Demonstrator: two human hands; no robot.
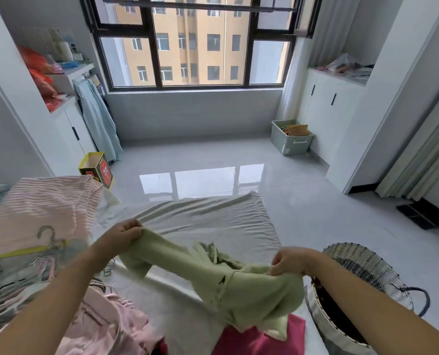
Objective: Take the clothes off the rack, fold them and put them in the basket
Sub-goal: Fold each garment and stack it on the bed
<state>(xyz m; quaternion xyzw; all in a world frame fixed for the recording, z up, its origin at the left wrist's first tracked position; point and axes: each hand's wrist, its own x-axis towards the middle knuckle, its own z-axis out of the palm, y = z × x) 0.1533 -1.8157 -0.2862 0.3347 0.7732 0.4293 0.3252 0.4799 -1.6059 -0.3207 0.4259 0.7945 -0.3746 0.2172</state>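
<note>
- My left hand [126, 233] pinches one end of the green garment [213, 280], fingers curled tight round a bunched edge.
- My right hand [288, 261] pinches the other end the same way; thumb and fingertips pressed together on the cloth.
- The garment hangs between both hands, slack and twisted in the middle, its lower part drooping onto a red cloth [259, 339].
- Step in hand, as I judge it: spread it flat before folding. Best done by pulling the hands apart until the twist drops out, then laying it on the grey sheet [213, 219].
- Basket [361, 267] sits just right of my right hand.
- Pink clothes [41, 211] and loose hangers [46, 254] lie to the left.
</note>
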